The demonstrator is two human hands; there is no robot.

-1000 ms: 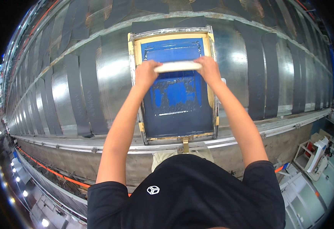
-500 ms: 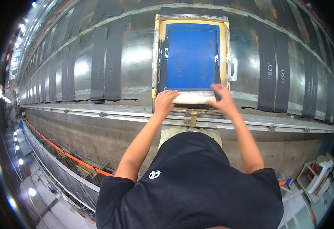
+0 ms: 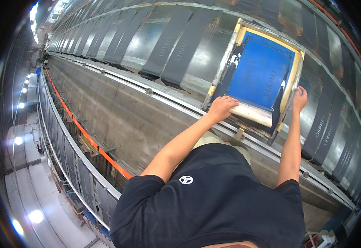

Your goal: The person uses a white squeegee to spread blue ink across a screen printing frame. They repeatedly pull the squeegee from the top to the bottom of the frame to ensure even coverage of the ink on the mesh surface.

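Note:
A printing screen (image 3: 263, 66) with blue mesh, dark ink at its margins and a yellow-edged metal frame (image 3: 294, 66) lies on the long table. My left hand (image 3: 223, 106) is closed on the left end of a pale squeegee bar (image 3: 252, 114), which rests across the screen's near end. My right hand (image 3: 299, 98) is closed on the handle at the frame's right side, which its fingers mostly hide.
The long metal table (image 3: 141, 45) carries dark fabric strips (image 3: 162, 53) in rows. A rail (image 3: 147, 90) runs along its near edge. Beyond a walkway (image 3: 106, 103) are an orange band (image 3: 81, 127) and another railed row (image 3: 77, 165).
The squeegee has come from the screen's upper part to its near end. My right hand has left the bar for the frame's right side. The view has turned, showing more table leftward.

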